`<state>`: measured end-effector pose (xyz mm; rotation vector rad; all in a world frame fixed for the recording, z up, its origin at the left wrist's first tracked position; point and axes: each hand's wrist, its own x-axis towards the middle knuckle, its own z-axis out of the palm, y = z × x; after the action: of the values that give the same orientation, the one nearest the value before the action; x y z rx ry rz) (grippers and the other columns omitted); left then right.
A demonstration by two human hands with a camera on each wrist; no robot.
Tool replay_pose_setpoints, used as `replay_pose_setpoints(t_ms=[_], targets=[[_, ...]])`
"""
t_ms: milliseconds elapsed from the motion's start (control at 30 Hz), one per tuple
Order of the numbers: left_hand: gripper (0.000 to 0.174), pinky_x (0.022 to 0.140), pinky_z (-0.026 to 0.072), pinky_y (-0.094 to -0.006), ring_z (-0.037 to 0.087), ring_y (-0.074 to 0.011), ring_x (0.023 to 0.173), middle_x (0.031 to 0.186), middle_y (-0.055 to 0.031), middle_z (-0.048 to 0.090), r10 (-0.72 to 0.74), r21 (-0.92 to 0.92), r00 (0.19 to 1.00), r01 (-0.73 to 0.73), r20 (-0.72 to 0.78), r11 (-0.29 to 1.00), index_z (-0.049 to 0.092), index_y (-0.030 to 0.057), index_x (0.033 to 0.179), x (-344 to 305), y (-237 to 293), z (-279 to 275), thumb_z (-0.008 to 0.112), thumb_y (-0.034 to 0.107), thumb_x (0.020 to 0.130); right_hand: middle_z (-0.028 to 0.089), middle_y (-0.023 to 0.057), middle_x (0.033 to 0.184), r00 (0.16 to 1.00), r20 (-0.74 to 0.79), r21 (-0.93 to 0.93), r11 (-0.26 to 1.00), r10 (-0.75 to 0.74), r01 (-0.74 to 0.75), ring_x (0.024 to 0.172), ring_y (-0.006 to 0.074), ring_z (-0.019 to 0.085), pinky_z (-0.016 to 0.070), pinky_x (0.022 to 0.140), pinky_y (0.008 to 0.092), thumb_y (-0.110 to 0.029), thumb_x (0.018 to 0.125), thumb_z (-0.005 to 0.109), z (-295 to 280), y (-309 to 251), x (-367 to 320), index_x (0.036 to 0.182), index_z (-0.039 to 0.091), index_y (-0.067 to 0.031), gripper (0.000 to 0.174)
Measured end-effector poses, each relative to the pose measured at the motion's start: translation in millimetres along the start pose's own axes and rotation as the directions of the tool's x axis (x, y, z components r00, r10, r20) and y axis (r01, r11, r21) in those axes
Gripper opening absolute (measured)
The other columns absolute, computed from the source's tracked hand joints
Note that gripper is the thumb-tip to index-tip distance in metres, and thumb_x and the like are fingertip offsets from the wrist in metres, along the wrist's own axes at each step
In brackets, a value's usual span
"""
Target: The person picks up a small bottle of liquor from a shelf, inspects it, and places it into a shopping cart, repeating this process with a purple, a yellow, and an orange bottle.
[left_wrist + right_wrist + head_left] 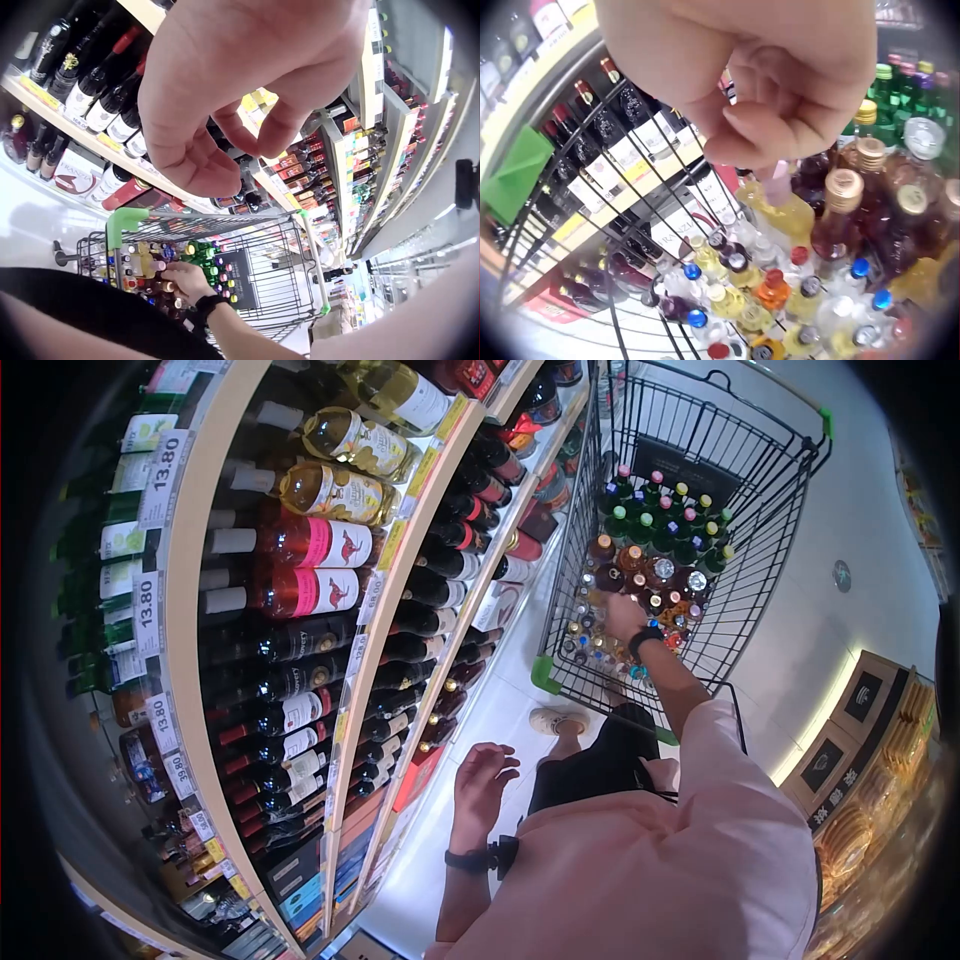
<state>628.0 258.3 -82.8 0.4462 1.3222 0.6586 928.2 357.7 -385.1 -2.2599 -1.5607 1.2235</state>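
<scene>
My right hand [627, 617] reaches down into the shopping cart [770, 575]. In the right wrist view its curled fingers [761, 139] grip the top of a bottle of pale yellow liquid [784, 217], which has a pinkish neck. The bottle stands upright among small bottles with blue, red and dark caps [772, 289] and larger amber ones [840, 214]. Green bottles [665, 520] fill the part of the cart beyond them. My left hand [482, 790] hangs beside the wine shelf with loosely bent fingers, holding nothing.
Shelves of wine bottles [310, 592] run along the left, close to the cart. The cart's green corner [545, 674] is near my shoe [558, 721]. A wooden display [850, 725] stands at the right, across the pale floor [830, 525].
</scene>
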Motion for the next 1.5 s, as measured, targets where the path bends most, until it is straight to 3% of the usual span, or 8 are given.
replay_pose_setpoints(t_ms=[267, 333, 400, 600, 967, 1100, 1200, 1500], targets=[[0.008, 0.083, 0.0486, -0.0305, 0.062, -0.0177, 0.096, 0.108, -0.0074, 0.062, 0.023, 0.109, 0.989, -0.039, 0.149, 0.993, 0.058, 0.0070, 0.100, 6.1, 13.3, 20.7, 0.062, 0.007, 0.093, 0.070, 0.0179, 0.098, 1.000, 0.023, 0.009, 1.000, 0.020, -0.020, 0.094, 0.0362, 0.067, 0.0538, 0.082, 0.0456, -0.024, 0.079, 0.067, 16.9, 85.0, -50.7, 0.096, 0.073, -0.0080, 0.023], [0.009, 0.082, 0.0483, -0.0299, 0.062, -0.0165, 0.093, 0.107, -0.0073, 0.063, 0.019, 0.106, 0.981, -0.040, 0.192, 0.994, 0.058, 0.0077, 0.097, 12.5, 13.4, 16.4, 0.063, 0.004, 0.092, 0.069, 0.0224, 0.099, 0.999, -0.049, 0.103, 0.995, 0.012, -0.007, 0.096, 0.0379, 0.066, 0.0531, 0.086, 0.0456, -0.017, 0.080, 0.062, 9.1, 80.7, -65.9, 0.094, 0.071, -0.0063, 0.020], [0.009, 0.081, 0.0487, -0.0296, 0.063, -0.0166, 0.092, 0.108, -0.0077, 0.063, 0.023, 0.114, 0.980, -0.046, 0.200, 0.992, 0.058, 0.0077, 0.097, 13.6, 18.5, 16.8, 0.063, 0.003, 0.092, 0.071, 0.0181, 0.095, 0.994, -0.109, 0.159, 0.987, 0.032, -0.014, 0.091, 0.0351, 0.068, 0.0539, 0.082, 0.0445, -0.019, 0.077, 0.068, 5.4, 77.0, -79.5, 0.094, 0.073, -0.0070, 0.022], [0.009, 0.081, 0.0500, -0.0284, 0.064, -0.0168, 0.093, 0.106, -0.0081, 0.063, 0.061, 0.129, 0.972, -0.092, 0.227, 0.987, 0.058, 0.0049, 0.103, 15.8, 25.9, 30.9, 0.057, 0.003, 0.094, 0.070, 0.0205, 0.095, 0.999, -0.014, 0.121, 0.991, 0.050, -0.048, 0.089, 0.0364, 0.068, 0.0531, 0.083, 0.0441, -0.015, 0.077, 0.064, 23.2, 102.0, -81.8, 0.091, 0.073, -0.0031, 0.021], [0.013, 0.079, 0.0512, -0.0294, 0.064, -0.0173, 0.091, 0.102, -0.0079, 0.064, 0.101, 0.061, 0.991, -0.107, 0.090, 0.992, 0.061, 0.0050, 0.107, -4.3, 18.3, -11.1, 0.056, 0.005, 0.096, 0.068, 0.0203, 0.109, 0.989, 0.044, 0.068, 0.987, 0.140, -0.142, 0.105, 0.0346, 0.064, 0.0502, 0.092, 0.0421, -0.013, 0.075, 0.061, 51.7, 114.9, -68.7, 0.108, 0.070, -0.0061, 0.034], [0.012, 0.078, 0.0505, -0.0279, 0.064, -0.0164, 0.089, 0.103, -0.0082, 0.064, 0.111, 0.015, 0.994, -0.111, 0.015, 0.994, 0.061, 0.0049, 0.106, -16.7, 8.0, -18.3, 0.056, 0.006, 0.096, 0.067, 0.0210, 0.111, 0.997, 0.083, -0.004, 1.000, -0.010, 0.011, 0.108, 0.0357, 0.063, 0.0493, 0.094, 0.0425, -0.015, 0.078, 0.061, 50.8, 96.6, -61.3, 0.113, 0.069, -0.0078, 0.037], [0.011, 0.077, 0.0502, -0.0277, 0.064, -0.0164, 0.089, 0.103, -0.0087, 0.064, 0.111, 0.003, 0.994, -0.111, -0.022, 0.994, 0.061, 0.0042, 0.106, -22.5, 2.5, -20.0, 0.056, 0.006, 0.096, 0.067, 0.0211, 0.113, 0.978, 0.208, -0.054, 0.998, 0.023, -0.012, 0.109, 0.0365, 0.063, 0.0490, 0.095, 0.0432, -0.015, 0.080, 0.060, 37.5, 74.2, -57.9, 0.114, 0.069, -0.0084, 0.036], [0.011, 0.079, 0.0492, -0.0284, 0.063, -0.0169, 0.089, 0.103, -0.0093, 0.064, 0.077, -0.036, 0.991, -0.082, -0.114, 0.996, 0.060, 0.0033, 0.106, -37.8, -12.5, -28.1, 0.054, 0.005, 0.096, 0.059, 0.0238, 0.128, 0.971, 0.236, -0.254, 0.967, 0.028, 0.034, 0.114, 0.0375, 0.061, 0.0499, 0.098, 0.0443, -0.018, 0.081, 0.066, 53.3, 62.6, -33.7, 0.124, 0.061, -0.0053, 0.045]])
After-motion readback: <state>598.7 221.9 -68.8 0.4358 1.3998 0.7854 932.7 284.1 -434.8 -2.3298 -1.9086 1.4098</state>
